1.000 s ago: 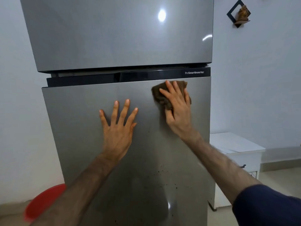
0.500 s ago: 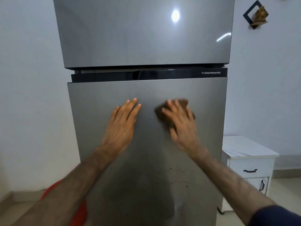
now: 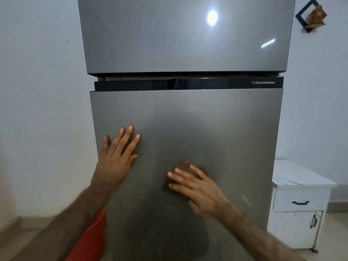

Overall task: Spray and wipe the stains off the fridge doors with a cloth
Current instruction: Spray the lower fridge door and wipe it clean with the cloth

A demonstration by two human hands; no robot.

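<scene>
While the right hand [image 3: 199, 189] presses the brown cloth [image 3: 185, 166] flat on the lower fridge door [image 3: 226, 138], look where the dirt sits: the dark specks [image 3: 138, 195] lie below & to the left of those fingers [image 3: 178, 173], scattered down toward the bottom of the door, so I'd say the coming stroke wants to go down-left, not up. Right hand's fingers are spread and nearly straight, pointing up-left, palm pushing the cloth onto the metal rather than gripping it; cloth's mostly hidden under the hand, just a bunched brown edge showing above the fingertips and a bit by the thumb side. Left hand [image 3: 116, 159] is flat on the door too, fingers straight and fanned, holding nothing, up near the door's left edge, bracing by the look of it. It sits higher than the right, so the right hand's clearly the nearer one to the specks, w/ the cloth already in contact. Door itself: brushed grey steel, glossy, a dull smeary patch around the middle, small dark dots low down, some too tiny to make out. Upper fridge door [image 3: 178, 38] above looks clean from here, bright lamp glare on it. No spray bottle visible. White cabinet [image 3: 301, 204] stands to the right, something red [image 3: 90, 240] on the floor left.
</scene>
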